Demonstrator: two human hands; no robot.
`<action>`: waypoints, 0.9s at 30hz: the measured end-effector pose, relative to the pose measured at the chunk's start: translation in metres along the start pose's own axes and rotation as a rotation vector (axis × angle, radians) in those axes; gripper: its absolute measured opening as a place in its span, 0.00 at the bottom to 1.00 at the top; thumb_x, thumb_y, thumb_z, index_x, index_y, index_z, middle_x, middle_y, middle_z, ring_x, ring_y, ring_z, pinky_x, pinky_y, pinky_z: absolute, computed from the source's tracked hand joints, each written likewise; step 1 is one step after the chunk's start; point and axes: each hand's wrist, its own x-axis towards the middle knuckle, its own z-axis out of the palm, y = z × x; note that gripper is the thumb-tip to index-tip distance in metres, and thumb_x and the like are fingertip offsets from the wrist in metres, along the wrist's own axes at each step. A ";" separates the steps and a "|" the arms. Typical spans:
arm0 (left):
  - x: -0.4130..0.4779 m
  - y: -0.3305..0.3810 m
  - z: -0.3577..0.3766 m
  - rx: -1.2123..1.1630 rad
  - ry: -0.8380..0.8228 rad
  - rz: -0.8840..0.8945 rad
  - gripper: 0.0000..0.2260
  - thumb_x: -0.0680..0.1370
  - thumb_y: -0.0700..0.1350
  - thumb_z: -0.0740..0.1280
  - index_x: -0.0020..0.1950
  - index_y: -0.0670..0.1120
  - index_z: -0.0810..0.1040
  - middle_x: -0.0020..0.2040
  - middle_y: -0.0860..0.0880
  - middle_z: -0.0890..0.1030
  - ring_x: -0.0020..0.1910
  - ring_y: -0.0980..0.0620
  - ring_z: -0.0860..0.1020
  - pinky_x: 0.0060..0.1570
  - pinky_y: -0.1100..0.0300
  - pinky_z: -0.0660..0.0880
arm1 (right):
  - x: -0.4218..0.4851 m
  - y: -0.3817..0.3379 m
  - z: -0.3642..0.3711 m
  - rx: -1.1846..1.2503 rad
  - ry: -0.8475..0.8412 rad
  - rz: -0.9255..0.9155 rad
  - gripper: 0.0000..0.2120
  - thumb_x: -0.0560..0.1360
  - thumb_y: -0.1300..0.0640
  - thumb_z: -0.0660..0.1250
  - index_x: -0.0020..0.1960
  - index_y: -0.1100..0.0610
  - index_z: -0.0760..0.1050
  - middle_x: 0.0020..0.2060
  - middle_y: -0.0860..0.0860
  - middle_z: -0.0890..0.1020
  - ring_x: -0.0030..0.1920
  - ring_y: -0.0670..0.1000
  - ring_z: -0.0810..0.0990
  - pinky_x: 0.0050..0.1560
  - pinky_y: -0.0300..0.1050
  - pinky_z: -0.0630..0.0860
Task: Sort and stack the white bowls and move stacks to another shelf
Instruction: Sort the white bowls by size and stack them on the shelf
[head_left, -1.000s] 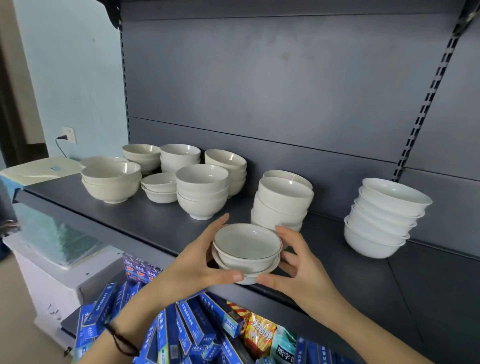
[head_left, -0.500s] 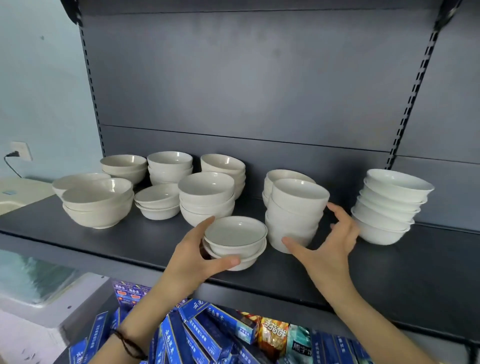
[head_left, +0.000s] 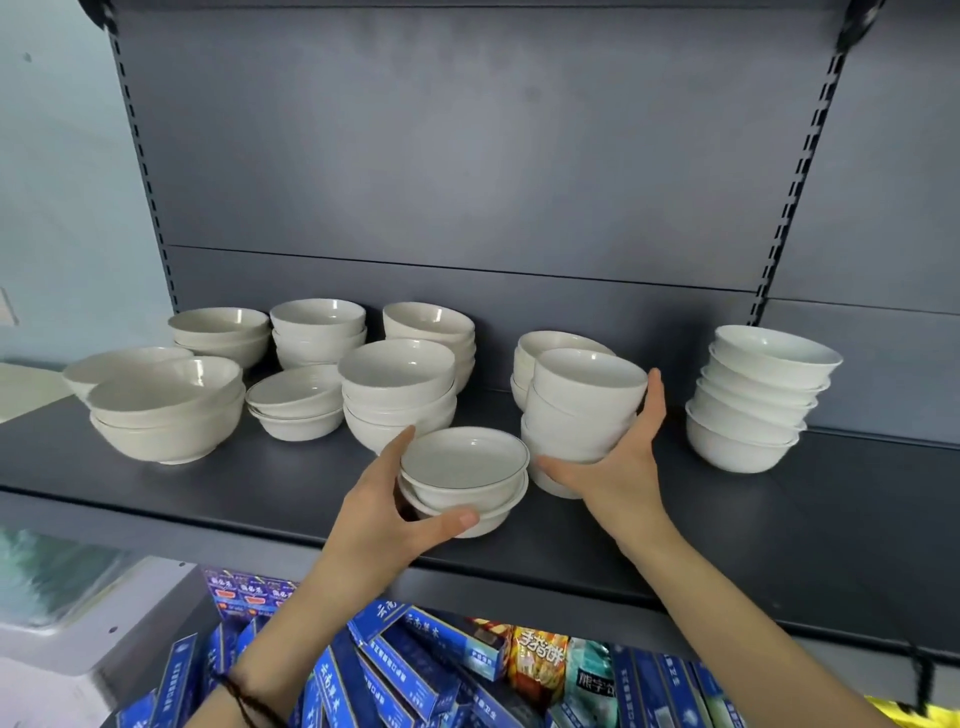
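My left hand (head_left: 382, 512) grips a short stack of two shallow white bowls (head_left: 465, 470) near the front of the dark shelf (head_left: 727, 540). Just right of it, my right hand (head_left: 618, 462) wraps around the side of a taller stack of deep white bowls (head_left: 582, 405), thumb low at the front, fingers up its right side. Behind that stack stands another stack (head_left: 540, 348). A leaning stack of several bowls (head_left: 753, 400) sits at the far right.
More white bowl stacks fill the shelf's left half: wide bowls (head_left: 156, 410), small shallow ones (head_left: 293, 400), deep ones (head_left: 400, 395) and three stacks at the back (head_left: 317, 332). Blue boxes and snack packets (head_left: 415, 670) lie on the shelf below.
My right hand left the shallow bowls, reached right and closed around the taller deep-bowl stack. My left hand keeps the shallow stack, now set further in on the shelf.
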 end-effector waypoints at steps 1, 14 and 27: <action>0.000 0.001 0.000 -0.006 -0.001 -0.001 0.53 0.56 0.66 0.78 0.76 0.55 0.59 0.62 0.61 0.76 0.62 0.58 0.76 0.62 0.64 0.71 | 0.001 0.001 -0.002 -0.013 0.009 0.008 0.68 0.59 0.62 0.84 0.79 0.45 0.38 0.72 0.42 0.60 0.71 0.43 0.62 0.68 0.41 0.63; 0.005 0.000 -0.006 -0.130 0.003 -0.074 0.41 0.58 0.68 0.71 0.68 0.52 0.72 0.59 0.56 0.81 0.61 0.57 0.78 0.64 0.56 0.73 | 0.010 0.016 -0.026 -0.232 0.124 0.039 0.67 0.61 0.61 0.83 0.80 0.48 0.35 0.79 0.47 0.52 0.78 0.49 0.54 0.77 0.51 0.55; 0.051 -0.014 -0.049 -0.044 0.279 -0.139 0.45 0.68 0.45 0.79 0.77 0.48 0.57 0.74 0.46 0.65 0.68 0.48 0.70 0.66 0.55 0.68 | -0.051 0.000 -0.004 -0.600 -0.075 -0.297 0.36 0.71 0.54 0.75 0.69 0.39 0.58 0.71 0.43 0.55 0.71 0.47 0.54 0.70 0.53 0.58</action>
